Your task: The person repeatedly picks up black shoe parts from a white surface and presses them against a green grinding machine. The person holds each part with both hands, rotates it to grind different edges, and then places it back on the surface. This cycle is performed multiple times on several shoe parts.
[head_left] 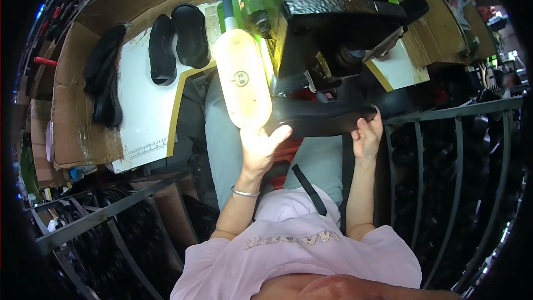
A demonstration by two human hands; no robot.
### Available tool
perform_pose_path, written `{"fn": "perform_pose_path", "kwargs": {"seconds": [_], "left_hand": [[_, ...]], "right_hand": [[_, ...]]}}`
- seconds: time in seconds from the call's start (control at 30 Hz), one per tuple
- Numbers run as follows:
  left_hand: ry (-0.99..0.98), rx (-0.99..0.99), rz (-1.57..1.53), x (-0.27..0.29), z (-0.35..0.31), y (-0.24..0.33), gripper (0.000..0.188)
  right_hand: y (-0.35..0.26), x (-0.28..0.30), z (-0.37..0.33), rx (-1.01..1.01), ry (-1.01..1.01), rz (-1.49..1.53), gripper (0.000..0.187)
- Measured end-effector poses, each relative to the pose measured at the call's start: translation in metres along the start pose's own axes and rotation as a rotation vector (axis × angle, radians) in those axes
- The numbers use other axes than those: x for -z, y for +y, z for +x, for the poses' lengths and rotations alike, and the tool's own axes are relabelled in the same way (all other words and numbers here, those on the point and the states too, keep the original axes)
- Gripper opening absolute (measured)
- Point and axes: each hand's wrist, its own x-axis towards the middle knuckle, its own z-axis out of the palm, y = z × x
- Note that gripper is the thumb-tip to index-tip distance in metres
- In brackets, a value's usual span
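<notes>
Two hands: we held one black shoe sole (322, 118) under the green machine (311, 0), left hand (261, 147) and right hand (367, 136) each gripping an end.
Risk: we judged fingers could get pinched, being so near the press.
Hidden: the lamp (242, 78) glare washed out our left fingers.

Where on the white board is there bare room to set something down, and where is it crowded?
Free: white board between the black soles and its ruled front edge. Crowded: under the green machine, where both hands hold a black sole.
</notes>
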Motion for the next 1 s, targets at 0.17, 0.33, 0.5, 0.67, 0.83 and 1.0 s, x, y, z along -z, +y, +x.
{"fn": "perform_pose_path", "kwargs": {"seconds": [0.17,0.33,0.5,0.67,0.83,1.0], "left_hand": [[-0.034,0.030,-0.075,-0.032,0.005,-0.004,0.038],[0.045,-0.021,-0.124,-0.030,0.009,-0.021,0.033],[0.083,-0.099,0.028,-0.012,0.005,-0.020,0.034],[0.091,-0.091,-0.006,0.003,-0.002,0.006,0.044],[-0.020,0.031,-0.254,0.028,-0.002,0.015,0.042],[-0.004,0.054,0.052,0.008,0.004,0.023,0.030]], "right_hand": [[-0.022,0.017,0.018,0.081,0.031,-0.051,0.048],[-0.060,-0.011,0.038,0.172,0.017,-0.222,0.055],[-0.074,-0.044,0.057,0.149,-0.066,-0.284,0.053],[-0.061,-0.062,0.058,0.127,-0.186,-0.237,0.056],[-0.047,-0.047,0.053,0.249,-0.272,-0.224,0.060],[-0.046,-0.037,0.050,0.346,-0.273,-0.217,0.059]]}}
